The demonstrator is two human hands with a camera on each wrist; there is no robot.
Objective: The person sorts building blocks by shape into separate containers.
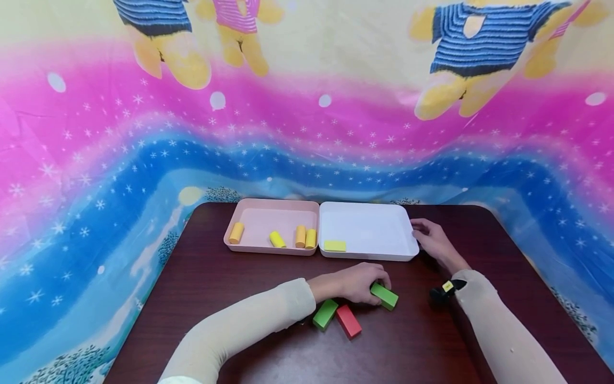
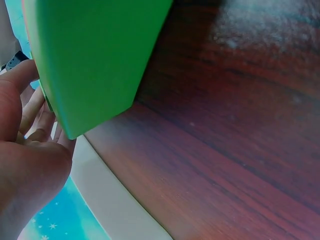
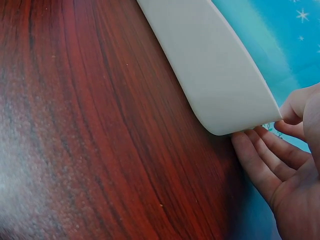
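Near the middle of the table, in the head view, my left hand (image 1: 360, 282) pinches a green block (image 1: 385, 296) between thumb and fingers. Close beneath that wrist lie a second green block (image 1: 325, 314) and a red block (image 1: 348, 322). In the left wrist view a green block (image 2: 95, 60) looms large and hides part of the left hand (image 2: 37, 145). My right hand (image 1: 434, 242) holds the right end of the white tray (image 1: 412, 250); the right wrist view has the thumb at its rim and fingers against the outer wall. A yellow block (image 1: 334, 246) lies inside that tray.
A pink tray (image 1: 271, 250) adjoins the white one on its left, with several yellow and orange-yellow cylinders (image 1: 300, 236) in it. Both trays stand at the back of the dark wooden table (image 1: 268, 352). A printed cloth (image 1: 297, 149) hangs behind.
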